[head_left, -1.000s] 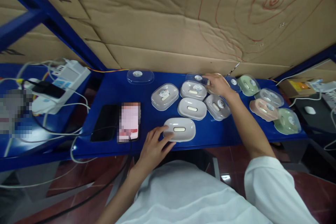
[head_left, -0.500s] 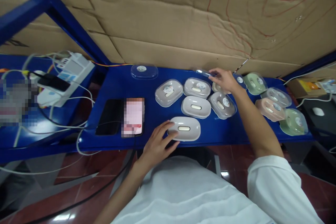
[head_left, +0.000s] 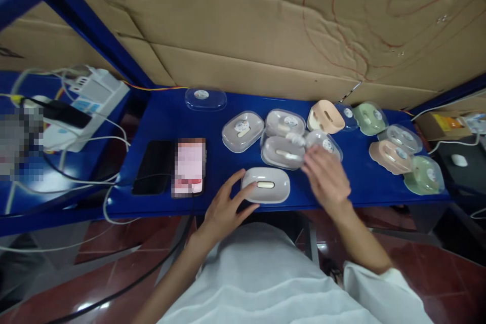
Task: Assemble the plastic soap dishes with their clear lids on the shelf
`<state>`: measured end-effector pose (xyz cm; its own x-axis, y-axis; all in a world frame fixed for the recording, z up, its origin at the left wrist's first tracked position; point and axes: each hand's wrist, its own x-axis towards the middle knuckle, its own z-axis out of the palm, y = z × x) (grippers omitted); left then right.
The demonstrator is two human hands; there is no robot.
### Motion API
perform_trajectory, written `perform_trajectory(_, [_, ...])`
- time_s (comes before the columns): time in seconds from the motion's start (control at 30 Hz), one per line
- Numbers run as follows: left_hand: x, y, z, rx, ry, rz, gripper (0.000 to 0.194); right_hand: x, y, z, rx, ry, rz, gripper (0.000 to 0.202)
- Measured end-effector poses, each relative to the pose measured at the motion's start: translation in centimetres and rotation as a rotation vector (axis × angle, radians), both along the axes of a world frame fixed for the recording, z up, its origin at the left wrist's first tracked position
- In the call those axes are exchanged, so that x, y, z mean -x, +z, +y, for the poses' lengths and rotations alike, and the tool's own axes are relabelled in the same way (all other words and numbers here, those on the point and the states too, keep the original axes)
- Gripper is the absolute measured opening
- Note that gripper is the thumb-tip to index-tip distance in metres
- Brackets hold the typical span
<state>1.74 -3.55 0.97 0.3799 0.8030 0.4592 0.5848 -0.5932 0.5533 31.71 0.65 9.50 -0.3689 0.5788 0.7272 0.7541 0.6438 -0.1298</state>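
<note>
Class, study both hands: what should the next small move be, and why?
Probably the right hand should bring its clear lid over the nearest grey dish: the left hand touches that dish, which has no lid on, while the held lid, blurred, is short of it.

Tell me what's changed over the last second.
The right hand has picked up a clear lid from the back of the blue table and drawn it toward the person; it now shows blurred over the grey boxes. The peach dish, largely hidden by that hand before, is in plain view. The left hand stays at the front grey dish; the grey boxes look unmoved.
</note>
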Motion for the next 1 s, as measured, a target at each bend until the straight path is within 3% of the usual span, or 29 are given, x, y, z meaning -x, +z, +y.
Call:
perform_trajectory(0.13, [0.2,-0.5,0.0,0.012,-0.01,-0.129,0.086,2.6,-4.6,-6.5,0.099,0.098,0.09,0.068])
perform_trajectory(0.23, [0.3,-0.6,0.1,-0.019,-0.033,-0.122,0.089,2.9,-7.3,-8.2,0.192,0.111,0.148,0.063])
perform_trajectory(0.33, [0.2,-0.2,0.4,-0.016,-0.068,-0.048,0.079,2.7,-8.7,-8.6,0.308,0.134,0.189,0.059])
perform_trajectory(0.43, [0.1,0.1,0.4,-0.008,-0.095,-0.001,0.06,3.1,-9.1,-8.6,0.368,0.094,0.209,0.06])
perform_trajectory(0.63, [0.1,-0.5,-0.1,-0.099,0.011,-0.081,0.033,4.3,-8.7,-8.1,0.472,-0.01,0.178,0.081])
perform_trajectory(0.87, [0.5,-1.0,0.1,-0.008,-0.012,-0.071,0.054,3.9,-7.7,-7.6,0.519,0.062,0.112,0.08])
perform_trajectory(1.0, [0.3,-0.8,0.5,0.069,-0.042,-0.126,0.05,4.4,-7.7,-7.2,0.525,0.047,0.109,0.079])
